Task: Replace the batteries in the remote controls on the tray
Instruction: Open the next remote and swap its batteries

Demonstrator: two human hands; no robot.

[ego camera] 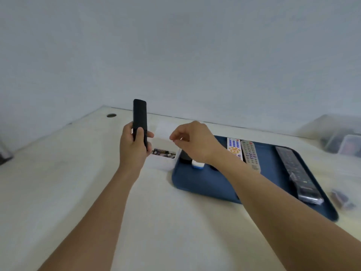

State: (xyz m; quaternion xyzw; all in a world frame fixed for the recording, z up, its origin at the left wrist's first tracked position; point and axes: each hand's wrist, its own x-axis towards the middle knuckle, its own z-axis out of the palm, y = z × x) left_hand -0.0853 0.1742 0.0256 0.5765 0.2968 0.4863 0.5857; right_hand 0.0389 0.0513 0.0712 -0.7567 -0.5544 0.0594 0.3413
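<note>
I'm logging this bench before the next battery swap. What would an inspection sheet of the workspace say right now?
Surface: pale table with a round grommet hole near the far left corner.
Job's things: blue tray holding a white remote, a grey remote and a long black remote; a slim black remote is held upright; white box of batteries left of the tray.
Clutter: small white-and-blue item on the tray; blurred object right of the tray.
Grippers: left hand grips the slim black remote; right hand hovers, fingertips pinched, contents unclear.
Cables: nothing seen.
Surroundings: plain wall; clear bins far right.
</note>
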